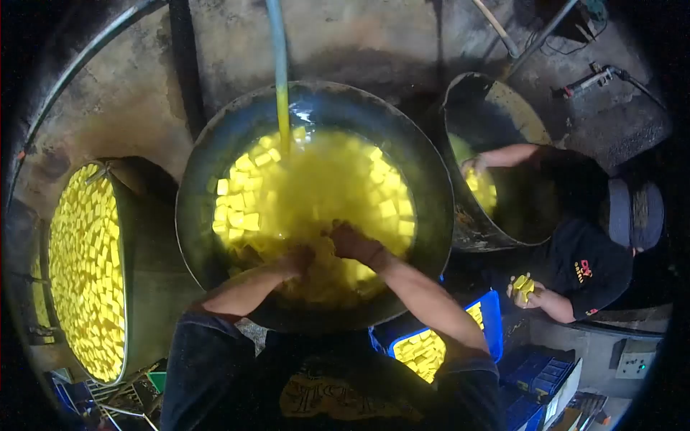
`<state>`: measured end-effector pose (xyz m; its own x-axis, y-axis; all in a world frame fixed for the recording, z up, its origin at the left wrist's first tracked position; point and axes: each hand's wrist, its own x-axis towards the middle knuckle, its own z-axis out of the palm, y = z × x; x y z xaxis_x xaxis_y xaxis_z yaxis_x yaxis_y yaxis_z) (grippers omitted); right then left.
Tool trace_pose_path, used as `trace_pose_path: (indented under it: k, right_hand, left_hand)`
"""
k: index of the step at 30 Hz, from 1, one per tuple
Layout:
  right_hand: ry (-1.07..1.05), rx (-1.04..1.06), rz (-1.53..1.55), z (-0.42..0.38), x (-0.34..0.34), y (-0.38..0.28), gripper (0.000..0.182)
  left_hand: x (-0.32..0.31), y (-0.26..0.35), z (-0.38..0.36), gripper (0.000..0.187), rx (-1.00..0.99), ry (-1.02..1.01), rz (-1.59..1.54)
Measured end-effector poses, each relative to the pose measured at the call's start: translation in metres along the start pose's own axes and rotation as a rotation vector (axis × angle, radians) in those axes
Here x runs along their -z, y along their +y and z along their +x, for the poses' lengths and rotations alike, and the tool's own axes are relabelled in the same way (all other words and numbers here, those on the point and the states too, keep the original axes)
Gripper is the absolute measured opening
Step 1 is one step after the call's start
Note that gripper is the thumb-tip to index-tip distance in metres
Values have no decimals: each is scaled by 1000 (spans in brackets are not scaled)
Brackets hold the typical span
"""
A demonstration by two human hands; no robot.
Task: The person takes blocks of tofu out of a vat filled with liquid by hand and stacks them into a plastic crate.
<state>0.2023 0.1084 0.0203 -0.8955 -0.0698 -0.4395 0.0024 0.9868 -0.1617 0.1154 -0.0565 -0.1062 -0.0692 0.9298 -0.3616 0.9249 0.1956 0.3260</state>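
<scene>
A large round vat (188, 215) of cloudy yellow liquid stands in front of me, with many yellow tofu-like blocks (244, 201) along its sides. My left hand (298, 262) is dipped in the liquid near the front, its fingers hidden by the murk. Just to its right, my right hand (353, 243) is at the surface with fingers curled; whatever they hold cannot be made out. A blue-topped hose or pipe (279, 57), yellow lower down, runs into the vat from the back.
At left, a tall container (126, 287) is filled with yellow blocks. A blue crate (492, 323) of blocks sits at front right. Beyond it, a co-worker (582, 266) holds yellow pieces in one hand and reaches into a second vat (460, 208) with the other.
</scene>
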Motion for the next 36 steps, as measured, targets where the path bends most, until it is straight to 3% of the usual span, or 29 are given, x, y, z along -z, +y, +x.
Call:
trace_pose_path:
  k: [3, 5, 8, 10, 11, 13, 15, 17, 18, 22, 24, 25, 26, 28, 29, 30, 31, 32, 34, 35, 36]
  right_hand:
    - [88, 106, -50, 31, -66, 16, 57]
    - [-234, -148, 255, 40, -77, 24, 56]
    - [-227, -101, 469, 26, -51, 44, 49]
    - [-222, -119, 533, 19, -1, 54, 45]
    - [-209, -141, 607, 22, 19, 64, 41]
    - [39, -71, 514, 40, 37, 94, 31]
    - [-30, -358, 507, 71, 72, 112, 28]
    - [113, -403, 160, 99, 91, 122, 32]
    - [297, -241, 24, 116, 76, 138, 30]
    - [186, -370, -173, 184, 55, 148, 30]
    - [199, -284, -173, 188, 48, 149, 29]
    - [205, -208, -171, 189, 45, 150, 29]
    - [203, -200, -170, 190, 41, 156, 29]
    - [293, -159, 354, 181, 32, 176, 27]
    - [301, -68, 887, 171, 28, 181, 29]
    - [289, 16, 1421, 161, 23, 186, 33]
    - [293, 8, 1418, 147, 27, 179, 33]
    - [286, -76, 1439, 129, 40, 165, 34]
    - [276, -156, 1446, 102, 51, 140, 35]
    - [275, -105, 1593, 87, 57, 125, 41]
    - [279, -107, 1554, 76, 63, 109, 39]
  left_hand:
    - [-2, -14, 2, 39, -6, -2, -298]
    - [4, -18, 5, 39, -6, 4, -416]
    - [37, -11, 5, 34, -26, -51, -238]
    - [85, 6, -5, 24, 154, 304, -496]
    - [98, 8, -1, 24, 158, 309, -503]
    - [114, 10, 10, 21, -6, 599, -279]
    - [115, 7, 31, 21, 48, 527, -180]
    - [106, 1, 52, 20, 107, 392, -13]
    - [97, -1, 58, 20, 106, 390, 23]
    - [59, -5, 67, 18, 30, 678, 135]
    - [99, -11, 70, 18, 81, 314, -26]
    - [110, -15, 73, 18, 119, -52, -196]
    - [98, -29, 76, 18, 127, -54, -200]
    - [60, -66, 79, 22, -233, 97, -203]
    - [64, -77, 73, 24, -356, 147, -200]
    - [67, -85, 67, 26, -188, 129, -642]
    - [94, -77, 54, 28, 88, 111, -1329]
    - [110, -69, 44, 30, 275, 191, -1792]
    - [126, -52, 46, 34, 401, 443, -2250]
    - [125, -50, 54, 33, 317, 542, -2252]
    - [124, -49, 62, 33, 229, 639, -2251]
